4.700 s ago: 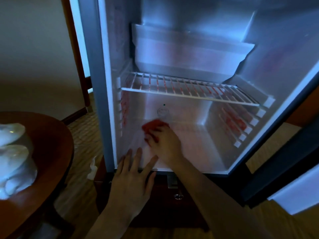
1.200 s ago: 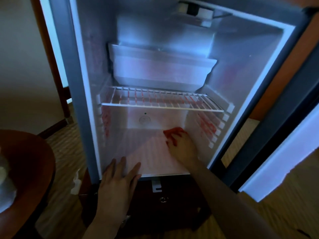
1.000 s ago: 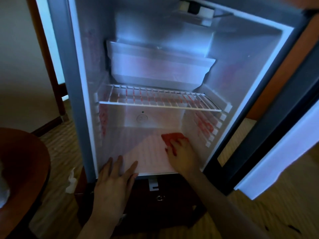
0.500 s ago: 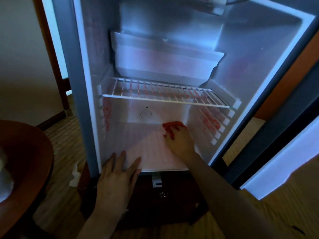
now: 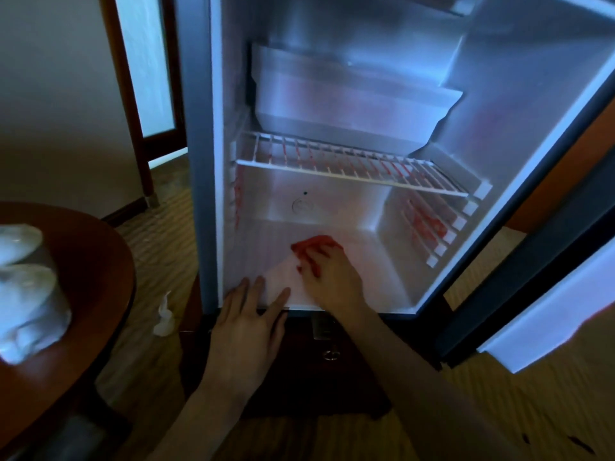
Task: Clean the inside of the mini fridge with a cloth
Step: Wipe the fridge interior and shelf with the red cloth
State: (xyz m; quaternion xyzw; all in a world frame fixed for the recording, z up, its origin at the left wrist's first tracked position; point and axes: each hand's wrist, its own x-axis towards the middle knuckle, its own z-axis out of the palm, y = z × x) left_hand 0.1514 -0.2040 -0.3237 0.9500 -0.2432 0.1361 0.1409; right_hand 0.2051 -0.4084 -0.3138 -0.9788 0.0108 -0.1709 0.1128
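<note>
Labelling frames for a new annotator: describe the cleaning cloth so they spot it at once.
Start at the open mini fridge and drop below its wire shelf to the white floor. There the right hand presses down on the cloth, left of centre. It is the only solid red thing on the pale floor, bunched and mostly covered by the fingers.

Open white mini fridge (image 5: pixel 519 104) w/ wire rack shelf (image 5: pixel 349 168) mid-height. Red crumpled cloth (image 5: pixel 311 246) on fridge floor, under right hand (image 5: pixel 332 277). Left hand (image 5: pixel 248 324) at fridge's front lip. Round dark-wood worktop (image 5: pixel 93 261) left of fridge.
</note>
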